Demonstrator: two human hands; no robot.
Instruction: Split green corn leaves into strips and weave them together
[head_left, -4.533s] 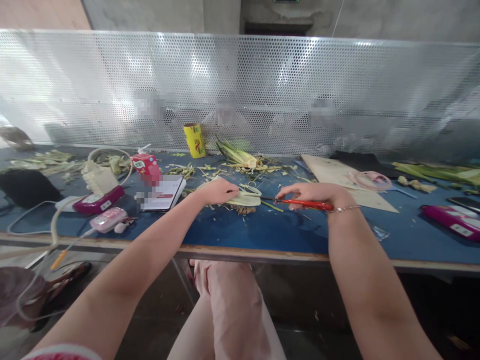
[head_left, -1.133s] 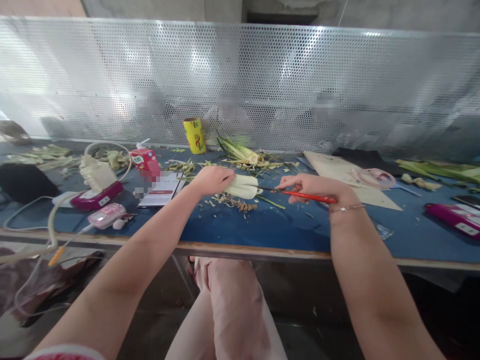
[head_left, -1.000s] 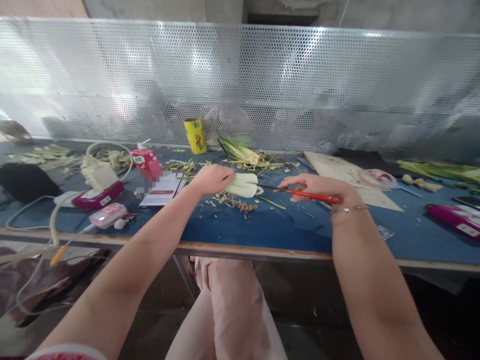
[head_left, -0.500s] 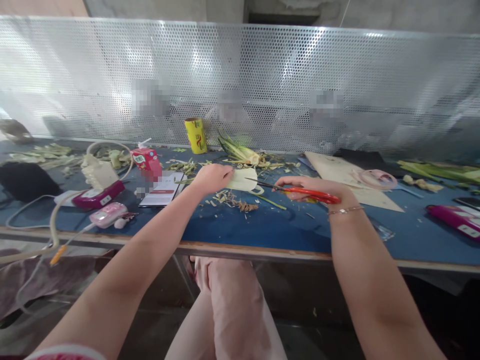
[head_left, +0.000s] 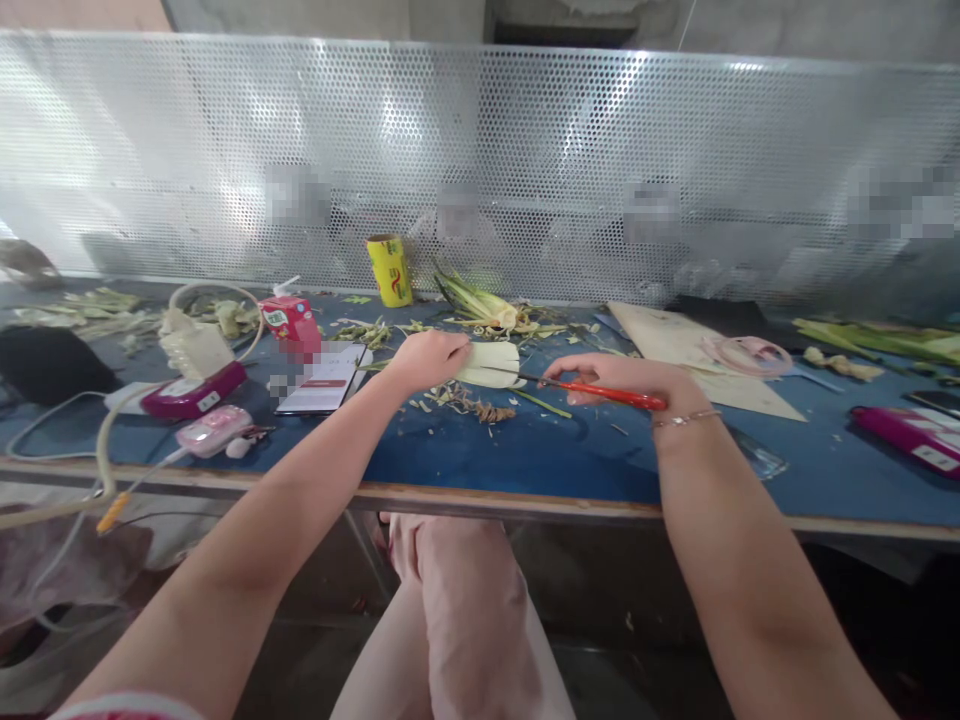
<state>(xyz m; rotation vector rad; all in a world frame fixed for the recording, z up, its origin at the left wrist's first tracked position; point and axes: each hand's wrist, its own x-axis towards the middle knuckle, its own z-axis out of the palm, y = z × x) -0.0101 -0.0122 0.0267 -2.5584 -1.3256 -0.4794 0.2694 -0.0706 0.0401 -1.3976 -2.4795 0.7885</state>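
My left hand [head_left: 426, 357] is closed on the left end of a pale yellow-green leaf piece [head_left: 491, 363], holding it just above the blue table [head_left: 525, 455]. My right hand [head_left: 611, 374] grips red-handled scissors [head_left: 600, 391]; their blades point left and meet the leaf's right edge. Dry brown trimmings [head_left: 472, 404] lie on the table directly under the leaf.
A yellow roll [head_left: 389, 270] and a pile of green leaves [head_left: 480, 304] sit behind my hands. A phone [head_left: 322, 380], a red carton [head_left: 292, 322] and pink devices [head_left: 195, 392] lie left. A tan board [head_left: 697, 360] with a pink ring lies right, before a perforated metal screen [head_left: 525, 160].
The leaf was lifted off the table and turned in my left hand. The scissors opened half a second ago and have since closed on the leaf's right edge.
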